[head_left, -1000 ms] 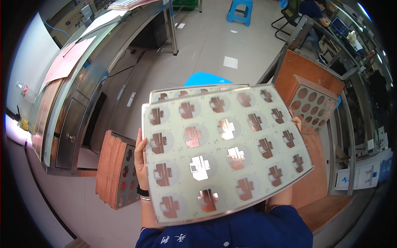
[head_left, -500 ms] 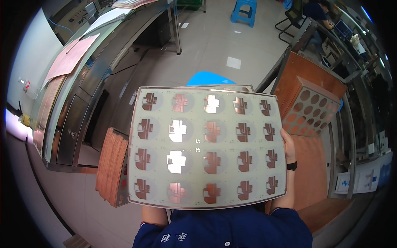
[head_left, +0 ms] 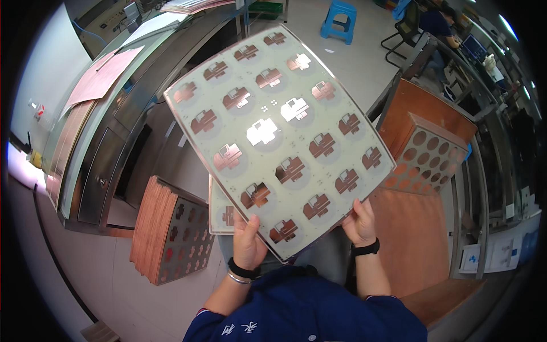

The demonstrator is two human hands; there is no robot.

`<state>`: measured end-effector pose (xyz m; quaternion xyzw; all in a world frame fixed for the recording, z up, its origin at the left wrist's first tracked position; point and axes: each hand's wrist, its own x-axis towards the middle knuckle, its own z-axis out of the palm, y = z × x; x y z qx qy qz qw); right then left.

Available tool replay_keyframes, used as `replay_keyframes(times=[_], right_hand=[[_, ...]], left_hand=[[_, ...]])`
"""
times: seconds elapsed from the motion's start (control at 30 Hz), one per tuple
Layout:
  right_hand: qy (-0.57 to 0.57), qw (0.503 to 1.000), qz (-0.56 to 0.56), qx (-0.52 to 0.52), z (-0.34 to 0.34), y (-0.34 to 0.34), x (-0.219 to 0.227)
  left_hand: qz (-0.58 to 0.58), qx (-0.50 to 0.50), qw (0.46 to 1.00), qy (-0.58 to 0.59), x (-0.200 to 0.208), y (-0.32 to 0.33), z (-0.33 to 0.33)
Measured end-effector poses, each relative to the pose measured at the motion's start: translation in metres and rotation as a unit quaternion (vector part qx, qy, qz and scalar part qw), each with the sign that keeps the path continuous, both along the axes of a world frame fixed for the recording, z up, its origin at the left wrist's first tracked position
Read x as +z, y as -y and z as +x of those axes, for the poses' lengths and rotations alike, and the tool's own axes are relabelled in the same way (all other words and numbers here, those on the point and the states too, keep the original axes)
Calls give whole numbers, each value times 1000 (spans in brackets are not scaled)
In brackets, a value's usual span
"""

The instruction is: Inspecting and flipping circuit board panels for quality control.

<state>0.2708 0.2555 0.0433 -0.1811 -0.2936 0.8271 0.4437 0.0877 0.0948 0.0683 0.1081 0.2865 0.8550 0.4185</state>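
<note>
A large pale circuit board panel (head_left: 302,137) with rows of copper-coloured shapes is held up in front of me, turned at a slant. My left hand (head_left: 249,242) grips its lower left edge, thumb on the face. On the lower right edge, my right hand (head_left: 360,223) has hold of it too, fingers partly behind. Beneath the panel's left side another similar panel (head_left: 219,214) shows, mostly hidden. To the left stands a thick stack of panels (head_left: 154,231), copper-coloured along its edges.
At the left is a metal desk (head_left: 102,171) with pink paper (head_left: 102,80) on top. A wooden rack (head_left: 413,228) at the right carries panels with round copper spots (head_left: 433,157). Beyond are a blue stool (head_left: 339,23) and a seated person (head_left: 436,25).
The panel has turned from level to a steep slant and risen away from me. Both my hands now show on its near edges; before, the left was hidden behind it.
</note>
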Motion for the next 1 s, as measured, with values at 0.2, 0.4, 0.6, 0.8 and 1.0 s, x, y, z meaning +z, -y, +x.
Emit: replay_keyframes(times=[0.2,0.4,0.6,0.8,1.0], right_hand=[[-71,996,-41,-29,38,-36,31],[-6,992,-6,128,29,-46,33],[122,982,72,128,27,-46,20],[113,982,72,136,28,-40,23],[137,976,86,145,31,-31,30]], left_hand=[[-26,-9,999,-24,-13,28,-38],[-76,-18,995,-63,-19,34,-48],[-100,-14,992,-72,-19,31,-49],[-108,-23,992,-63,-33,37,-58],[-84,-39,993,-79,-39,47,-63]])
